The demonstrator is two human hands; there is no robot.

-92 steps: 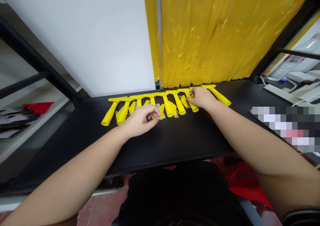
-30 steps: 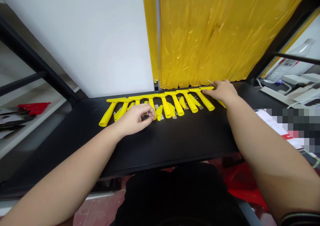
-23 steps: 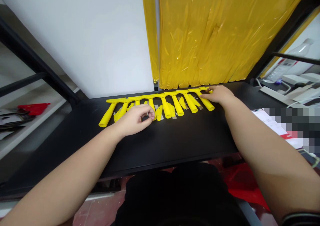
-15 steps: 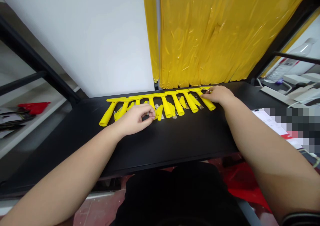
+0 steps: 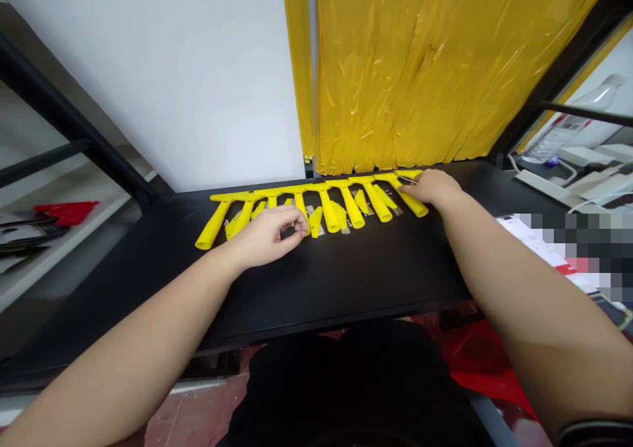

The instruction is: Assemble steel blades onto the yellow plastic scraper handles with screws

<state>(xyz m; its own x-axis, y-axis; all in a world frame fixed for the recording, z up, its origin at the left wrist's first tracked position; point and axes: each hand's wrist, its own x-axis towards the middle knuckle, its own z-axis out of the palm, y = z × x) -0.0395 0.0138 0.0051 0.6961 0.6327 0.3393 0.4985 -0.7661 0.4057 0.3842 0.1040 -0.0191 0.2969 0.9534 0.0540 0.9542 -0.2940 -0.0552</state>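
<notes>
My right hand [image 5: 429, 186] pinches thin silvery metal rod [image 5: 408, 179] | seemingly working yellow plastic T-handle row's [image 5: 328, 211] right end | left hand [image 5: 277, 234] loosely curled, contents unclear | next wants steady tip control

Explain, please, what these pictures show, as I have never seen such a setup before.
There is no machine here: you are looking at a person's two bare hands. Every picture comes from one camera worn on the head, facing forward and down. On the flat black tabletop lies a row of bright yellow T-shaped pieces with hollow tube ends, with small flat angular yellow pieces between the tubes. The right hand, at the row's right end, appears to hold a thin silvery rod between its fingers. The left hand is loosely curled, partly hiding the row; whether it holds anything cannot be seen.
</notes>
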